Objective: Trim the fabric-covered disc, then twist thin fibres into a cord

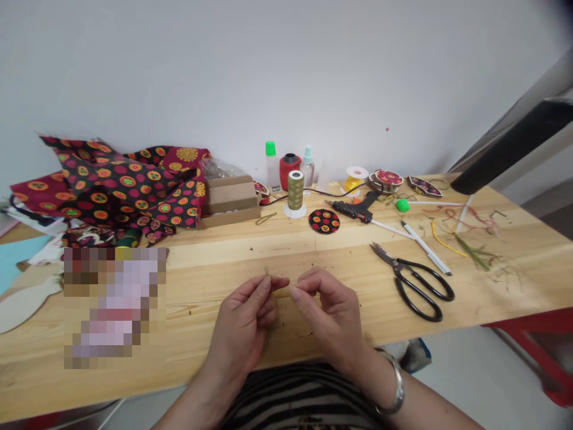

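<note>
Near the front edge of the wooden table (pixel 206 251), my left hand (pixel 246 310) is closed in a pinch, with a bit of thin olive thread (pixel 267 271) showing above its fingertips. My right hand (pixel 331 310) is also pinched, its fingertips close to the left ones; whatever it grips is too small to make out. Beyond the hands stand an olive thread spool (pixel 295 192) and a round patterned fabric disc (pixel 324 221). Black-handled scissors (pixel 412 280) lie open to the right of my right hand.
Patterned fabric (pixel 134 185) is heaped at the left beside a cardboard box (pixel 230 200). A glue gun (pixel 358 207), a white pen (pixel 426 248) and loose threads (pixel 478 254) lie at the right. Bottles and a red spool (pixel 290 173) stand by the wall. A pixelated area covers the left front.
</note>
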`<act>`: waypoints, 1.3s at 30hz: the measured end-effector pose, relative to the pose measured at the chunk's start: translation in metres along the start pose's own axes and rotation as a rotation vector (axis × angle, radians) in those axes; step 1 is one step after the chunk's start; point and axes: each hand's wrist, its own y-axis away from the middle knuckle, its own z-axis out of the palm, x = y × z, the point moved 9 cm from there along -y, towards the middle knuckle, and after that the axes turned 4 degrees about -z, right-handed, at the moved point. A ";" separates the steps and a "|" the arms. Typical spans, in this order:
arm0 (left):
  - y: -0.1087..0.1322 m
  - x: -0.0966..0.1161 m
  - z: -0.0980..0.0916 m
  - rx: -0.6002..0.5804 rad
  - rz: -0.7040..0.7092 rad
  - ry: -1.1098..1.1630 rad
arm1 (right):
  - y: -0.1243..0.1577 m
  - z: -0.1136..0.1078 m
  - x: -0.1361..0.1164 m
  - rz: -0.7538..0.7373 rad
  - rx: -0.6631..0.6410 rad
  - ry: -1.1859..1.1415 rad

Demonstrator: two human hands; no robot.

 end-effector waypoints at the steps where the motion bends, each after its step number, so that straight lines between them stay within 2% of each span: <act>1: 0.000 0.000 0.000 0.001 0.000 0.003 | 0.000 -0.002 -0.002 -0.013 0.014 -0.003; 5: 0.001 -0.001 0.001 0.013 -0.007 -0.003 | 0.002 -0.003 0.000 -0.002 0.018 0.074; 12: 0.003 -0.001 0.003 -0.004 -0.005 -0.022 | 0.008 0.014 0.023 0.102 -0.109 0.227; 31: 0.003 -0.004 0.000 0.025 -0.033 -0.057 | 0.010 0.024 0.029 0.206 -0.177 0.160; 39: 0.005 -0.003 0.003 0.009 -0.020 -0.074 | 0.011 0.026 0.035 0.238 -0.178 0.026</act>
